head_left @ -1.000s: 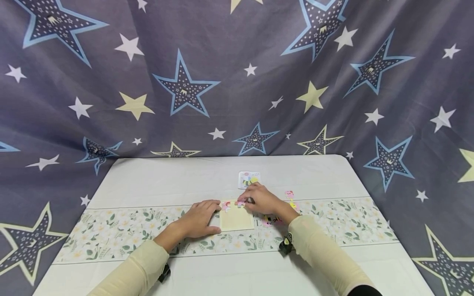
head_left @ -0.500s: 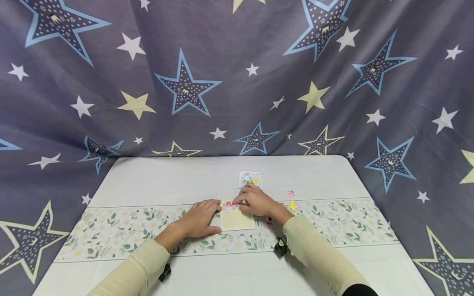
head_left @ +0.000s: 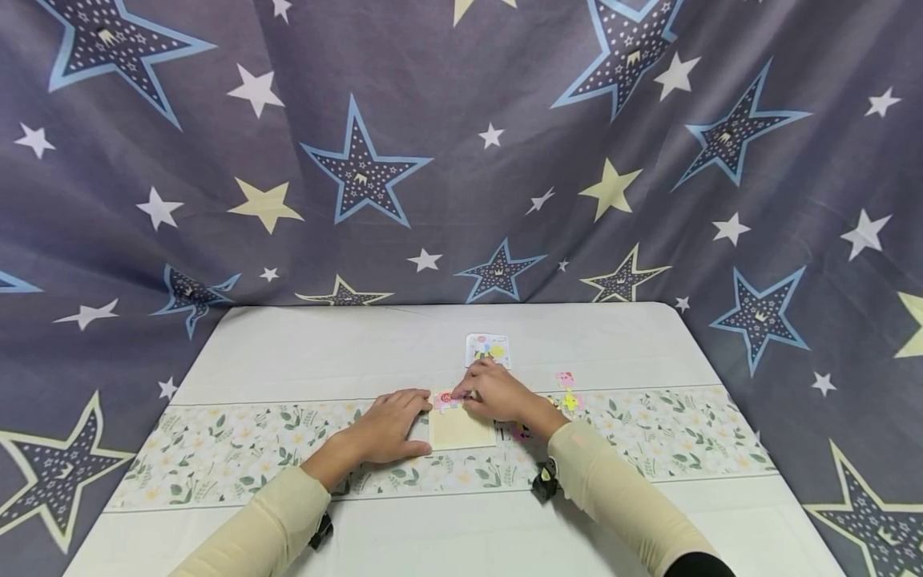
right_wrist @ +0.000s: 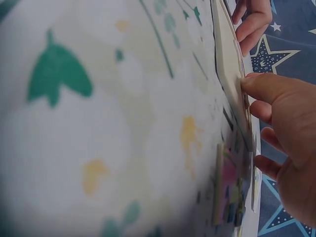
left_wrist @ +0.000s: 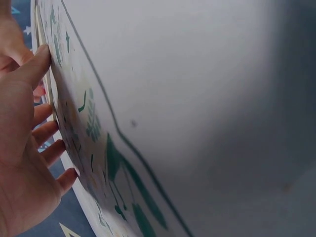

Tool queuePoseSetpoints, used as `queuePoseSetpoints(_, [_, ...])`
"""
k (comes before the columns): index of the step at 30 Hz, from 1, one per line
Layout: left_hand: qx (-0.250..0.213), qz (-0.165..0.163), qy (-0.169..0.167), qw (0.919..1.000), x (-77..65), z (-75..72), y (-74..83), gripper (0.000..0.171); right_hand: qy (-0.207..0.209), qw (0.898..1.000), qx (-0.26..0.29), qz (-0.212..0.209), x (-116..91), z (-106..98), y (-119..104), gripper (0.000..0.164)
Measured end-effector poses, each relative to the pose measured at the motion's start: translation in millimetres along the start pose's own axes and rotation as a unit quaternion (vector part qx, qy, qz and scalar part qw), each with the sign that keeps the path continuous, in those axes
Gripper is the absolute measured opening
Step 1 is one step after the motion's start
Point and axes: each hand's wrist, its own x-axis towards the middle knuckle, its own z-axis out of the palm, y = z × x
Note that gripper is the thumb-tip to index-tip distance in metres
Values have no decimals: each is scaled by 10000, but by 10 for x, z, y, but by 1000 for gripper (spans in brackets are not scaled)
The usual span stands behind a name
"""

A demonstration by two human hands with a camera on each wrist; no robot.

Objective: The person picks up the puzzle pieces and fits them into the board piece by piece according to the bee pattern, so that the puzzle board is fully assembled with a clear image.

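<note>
Puzzle pieces [head_left: 445, 399] sit together at the far left of the pale board [head_left: 461, 433].
The right hand [head_left: 497, 393] has moved leftward, so their gap seems closed; whether its fingers pinch or press, I cannot tell. The left hand [head_left: 389, 425], relaxed, holding nothing, rests at the board's left edge.

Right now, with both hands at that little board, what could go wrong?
The right hand, at the board's far edge, might nudge the pink piece beside its fingertips out of place. Its wrist could brush the loose pieces lying close by. If the left hand leaves the board's left edge, the board may slide on the tablecloth.
</note>
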Motion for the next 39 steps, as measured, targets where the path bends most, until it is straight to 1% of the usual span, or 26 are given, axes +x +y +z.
queuePoseSetpoints(5, [-4,16,-10,10000,7,7,3,67,-30,10000,-32,-8,-3,-29,-21,20])
queuePoseSetpoints(10, [38,6,20,10000,14,23,-24,66,-92,9996,-137,-240,-3,-58,-3,21])
queuePoseSetpoints(12, [36,10,23,10000,14,24,-29,66,-139,9994,-147,-264,-10,-72,15,22])
queuePoseSetpoints(20, [-32,9,-2,10000,10,12,-12,66,-177,9997,-39,-180,-93,-126,129,21])
queuePoseSetpoints(26, [-38,-5,-7,10000,13,14,-11,67,-188,9998,85,34,-197,-203,245,23])
queuePoseSetpoints(31, [-24,-5,3,10000,16,17,-10,67,-69,9997,186,144,-289,-278,342,24])
queuePoseSetpoints(39, [-40,-18,-12,10000,17,16,-5,67,45,9974,406,592,-447,-349,486,25])
